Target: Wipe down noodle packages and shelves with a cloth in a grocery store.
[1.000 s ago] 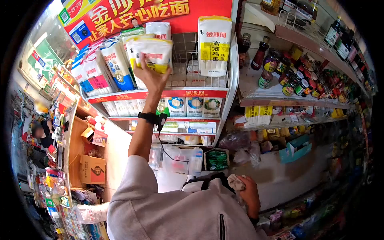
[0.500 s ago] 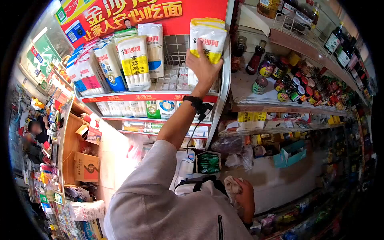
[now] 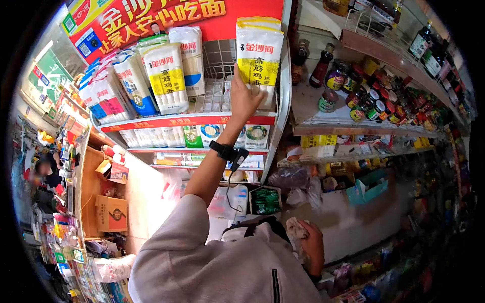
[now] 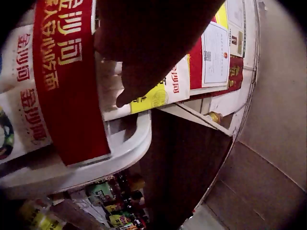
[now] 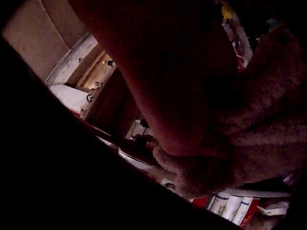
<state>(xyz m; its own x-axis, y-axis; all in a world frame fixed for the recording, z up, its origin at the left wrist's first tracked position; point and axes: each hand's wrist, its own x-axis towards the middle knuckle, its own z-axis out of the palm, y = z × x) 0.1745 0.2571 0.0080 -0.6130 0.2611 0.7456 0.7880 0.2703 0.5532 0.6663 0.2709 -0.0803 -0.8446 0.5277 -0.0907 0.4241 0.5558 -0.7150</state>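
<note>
At the right end of the upper rack shelf, a white and yellow noodle pack (image 3: pixel 258 48) stands upright. My left hand (image 3: pixel 246 98) lies against its lower front, one finger extended up along its left edge and the thumb toward the right. In the left wrist view, my darkened left hand (image 4: pixel 139 72) touches the pack (image 4: pixel 160 96) near the shelf's end. Down by my body, my right hand (image 3: pixel 314 247) holds a crumpled beige cloth (image 3: pixel 296 228). The right wrist view is dark, with the cloth (image 5: pixel 268 143) beside the hand (image 5: pixel 177 96).
More noodle packs (image 3: pixel 165 78) lean on the left of the rack, above a red shelf strip (image 3: pixel 177 121). Jars (image 3: pixel 376 103) and bottles stand on shelves at the right. A cardboard box (image 3: pixel 111 213) is at the left, and a person stands at the far left.
My left hand has moved right from the left-hand packs to the right-end pack, then down from its upper front to its lower part. My right hand still holds the cloth.
</note>
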